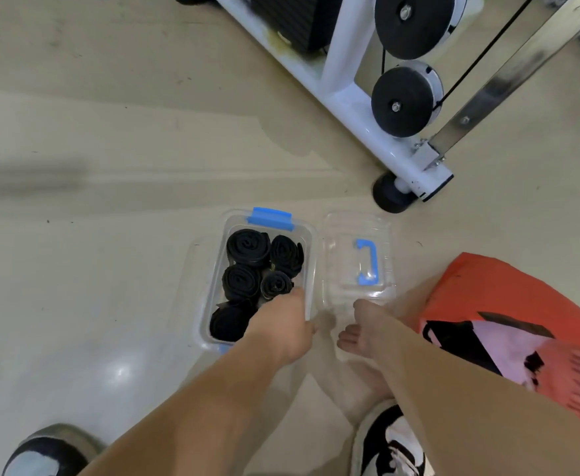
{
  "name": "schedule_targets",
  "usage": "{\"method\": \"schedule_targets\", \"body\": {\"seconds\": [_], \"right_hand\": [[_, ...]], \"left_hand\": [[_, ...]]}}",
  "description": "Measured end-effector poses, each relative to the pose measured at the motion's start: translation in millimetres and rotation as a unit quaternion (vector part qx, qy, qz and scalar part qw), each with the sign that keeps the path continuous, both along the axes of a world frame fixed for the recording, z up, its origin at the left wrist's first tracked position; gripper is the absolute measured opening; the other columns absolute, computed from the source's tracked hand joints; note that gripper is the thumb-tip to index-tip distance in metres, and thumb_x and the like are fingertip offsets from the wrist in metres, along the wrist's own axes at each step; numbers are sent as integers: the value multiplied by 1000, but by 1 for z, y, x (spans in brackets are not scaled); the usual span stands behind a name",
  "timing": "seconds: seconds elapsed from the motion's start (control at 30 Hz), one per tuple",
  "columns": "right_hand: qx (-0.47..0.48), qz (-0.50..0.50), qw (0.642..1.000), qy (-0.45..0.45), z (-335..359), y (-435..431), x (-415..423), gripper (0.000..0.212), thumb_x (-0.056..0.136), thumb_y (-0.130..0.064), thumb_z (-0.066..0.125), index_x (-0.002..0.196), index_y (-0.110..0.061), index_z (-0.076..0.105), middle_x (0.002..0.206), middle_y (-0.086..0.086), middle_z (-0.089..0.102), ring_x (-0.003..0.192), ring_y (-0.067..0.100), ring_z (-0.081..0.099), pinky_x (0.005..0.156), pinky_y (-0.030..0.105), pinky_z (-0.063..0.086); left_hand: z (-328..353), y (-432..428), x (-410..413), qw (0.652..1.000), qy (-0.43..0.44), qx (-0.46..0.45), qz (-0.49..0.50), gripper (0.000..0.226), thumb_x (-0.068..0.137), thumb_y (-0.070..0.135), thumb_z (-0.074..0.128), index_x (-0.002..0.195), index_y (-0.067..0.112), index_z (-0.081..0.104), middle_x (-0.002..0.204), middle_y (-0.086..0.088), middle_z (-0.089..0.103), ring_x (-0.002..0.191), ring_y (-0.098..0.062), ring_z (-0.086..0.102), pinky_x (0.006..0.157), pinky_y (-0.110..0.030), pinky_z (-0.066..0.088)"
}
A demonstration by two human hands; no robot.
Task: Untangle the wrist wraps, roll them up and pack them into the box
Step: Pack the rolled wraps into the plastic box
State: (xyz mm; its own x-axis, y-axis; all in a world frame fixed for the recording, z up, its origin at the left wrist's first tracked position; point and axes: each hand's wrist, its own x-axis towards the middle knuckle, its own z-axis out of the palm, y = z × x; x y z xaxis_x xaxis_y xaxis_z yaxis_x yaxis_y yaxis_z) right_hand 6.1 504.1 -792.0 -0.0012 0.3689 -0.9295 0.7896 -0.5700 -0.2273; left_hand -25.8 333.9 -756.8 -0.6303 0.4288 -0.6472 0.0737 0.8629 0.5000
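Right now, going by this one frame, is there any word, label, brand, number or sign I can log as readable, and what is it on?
No readable text anywhere in this view.
The orange shorts: a black and pink print, shapes only, no legible letters.
The clear box and the lid: blue fittings, no label visible.
The white machine frame: no readable marking.

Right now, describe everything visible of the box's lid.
The lid is clear plastic, rectangular with rounded corners, with a blue handle at its middle. It lies flat on the floor, off the box and close beside it. The right hand reaches its near edge; whether it grips it is unclear.
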Motion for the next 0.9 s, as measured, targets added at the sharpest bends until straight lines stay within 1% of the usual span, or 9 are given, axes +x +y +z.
{"method": "schedule_targets", "body": {"seconds": [0.07,0.17,0.3,0.37,0.47,0.57,0.7,0.8,0.9], "right_hand": [[-6,-33,999,10,-6,-3,3,43,110,-10,37,152,-4,42,154,25,51,140,42,55,115,52,47],[-1,-25,999,29,-2,-20,4,25,113,-15,39,136,-8,47,122,28,65,110,40,67,104,47,49],[18,-32,999,5,-8,-14,-8,49,109,0,35,157,-1,40,158,25,50,148,34,50,119,48,44],[31,-50,998,8,-10,-8,-13,46,108,-2,38,154,0,46,137,31,62,147,29,51,114,46,49],[21,-78,995,63,-14,-6,-16,31,105,-3,42,133,-2,56,93,17,58,107,29,70,87,41,59],[23,-68,993,93,-6,-8,-29,18,97,2,38,96,0,55,72,15,59,55,21,56,62,35,54],[60,-7,984,170,21,-24,-48,18,91,6,50,103,-7,56,86,13,60,71,27,59,67,40,61],[169,147,943,245,47,-51,-53,28,81,6,62,89,-17,48,88,6,54,78,26,53,70,39,52],[311,415,809,275,64,-77,-43,33,75,-5,70,85,-21,43,93,-1,50,82,21,49,71,34,43]], "left_hand": [[2,3,-3,1000,-3,6,7,32,100,31,63,119,10,49,116,-13,63,110,-36,65,90,-43,56],[7,7,-2,1000,15,-1,12,19,98,20,58,104,14,42,108,-12,62,108,-36,66,79,-35,49],[10,7,-4,997,60,8,46,13,97,20,54,101,13,43,93,-7,57,97,-35,67,76,-37,53],[11,4,-10,993,83,8,79,10,97,18,52,104,11,48,93,-6,61,94,-35,68,77,-39,57],[13,-1,-18,988,106,-8,112,18,103,20,51,115,8,54,107,-11,68,99,-34,69,75,-36,53],[8,-14,-28,983,93,-11,156,22,105,28,56,119,10,54,113,-12,69,106,-36,68,87,-42,57],[5,-31,-35,980,31,22,197,25,101,27,60,122,13,57,103,-10,71,97,-32,68,91,-44,58],[16,-39,-38,958,34,90,269,14,104,24,54,110,15,64,99,-4,72,94,-28,67,82,-34,54],[40,-50,-45,872,-50,216,436,40,108,42,50,99,8,69,91,-7,75,92,-37,72,83,-39,61]]}}
